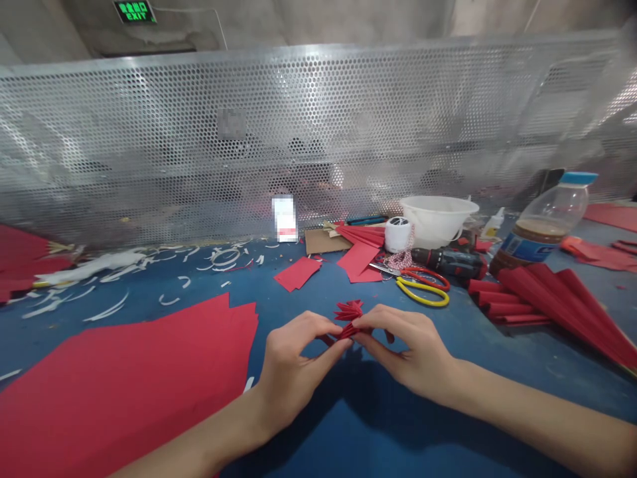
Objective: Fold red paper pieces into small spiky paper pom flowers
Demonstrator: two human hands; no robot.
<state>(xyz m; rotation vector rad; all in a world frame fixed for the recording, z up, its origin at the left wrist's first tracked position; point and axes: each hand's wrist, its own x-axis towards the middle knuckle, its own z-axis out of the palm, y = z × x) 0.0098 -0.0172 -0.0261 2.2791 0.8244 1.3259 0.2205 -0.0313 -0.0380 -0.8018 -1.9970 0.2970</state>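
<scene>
My left hand [298, 365] and my right hand [403, 345] meet above the blue table, and both pinch a small folded piece of red paper [350, 317] between fingers and thumbs. Its pleats fan upward in a spiky tuft, and my fingertips hide its middle. A large stack of red paper sheets [114, 378] lies to the left of my left hand. Right of my right hand rests a big pleated red paper fan [552, 299].
Yellow-and-red-handled scissors [423, 289] lie near a cordless drill [448, 262], a white bowl [438, 219], a string spool [398, 234] and a plastic bottle [545, 229]. White paper scraps [109, 265] litter the table's far left. A perforated metal panel [249, 139] stands behind the table.
</scene>
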